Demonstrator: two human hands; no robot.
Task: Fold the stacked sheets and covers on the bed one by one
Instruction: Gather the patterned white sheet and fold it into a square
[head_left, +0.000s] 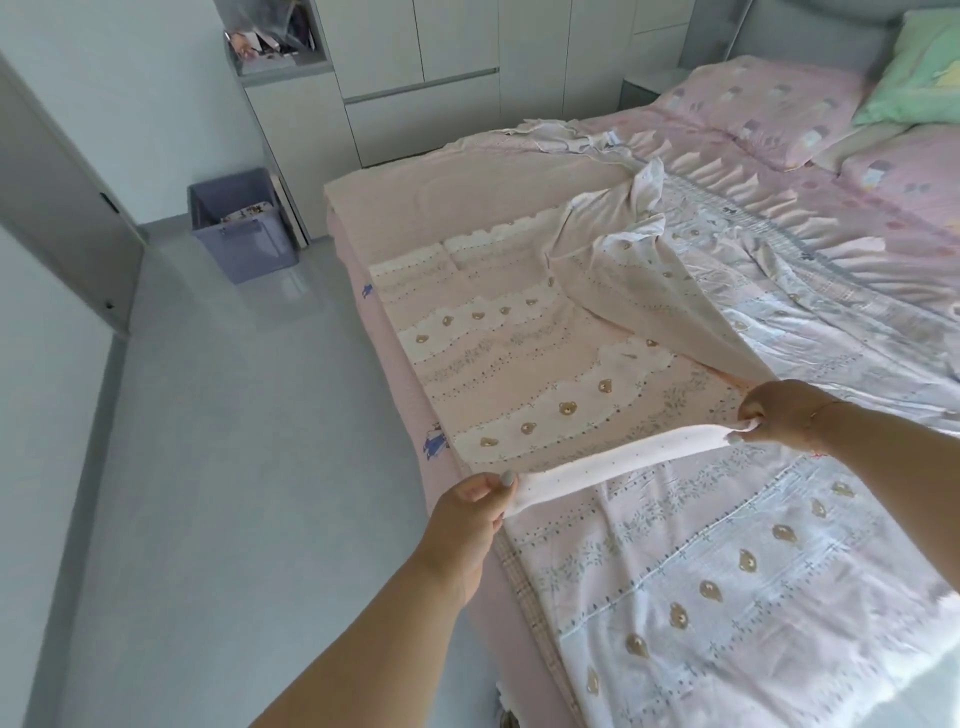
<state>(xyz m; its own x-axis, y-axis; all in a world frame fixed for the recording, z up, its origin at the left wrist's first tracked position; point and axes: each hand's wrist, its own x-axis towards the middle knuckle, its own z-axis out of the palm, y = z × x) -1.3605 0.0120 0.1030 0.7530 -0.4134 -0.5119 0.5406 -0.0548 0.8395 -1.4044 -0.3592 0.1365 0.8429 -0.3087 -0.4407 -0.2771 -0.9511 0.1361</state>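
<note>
1. A pink bear-print sheet (519, 364) is spread across the near side of the bed (358, 249), and one edge of it is lifted and stretched into a taut band above the mattress.
2. One end of that band is pinched by the left hand (478, 512), thumb pressed against curled fingers over the cloth, just off the bed's side edge.
3. The other end is bunched in the right hand (779, 415), whose fingers are curled tightly round a gathered corner; a thin bracelet (823, 408) is seen at that wrist.
4. The far part of the same sheet is turned back on itself in a loose, wrinkled flap (623, 249), so the layers are not yet squared.
5. A second bear-print cover (727, 597) lies flat underneath, nearer the camera, and more patterned covers (831, 291) are spread to the right.
6. Pink pillows (769, 104) and a green one (924, 67) are set at the head of the bed.
7. A grey bin (239, 223) stands on the floor (208, 441) by the wardrobe (415, 78).
8. Risk, as judged: the wrinkled flap may be trapped inside the fold if the edge is carried over before smoothing.
9. The cover beneath may be dragged along, since the prints are alike and the layers touch.
10. The left-hand pinch is shallow, so that end may slip under tension.
</note>
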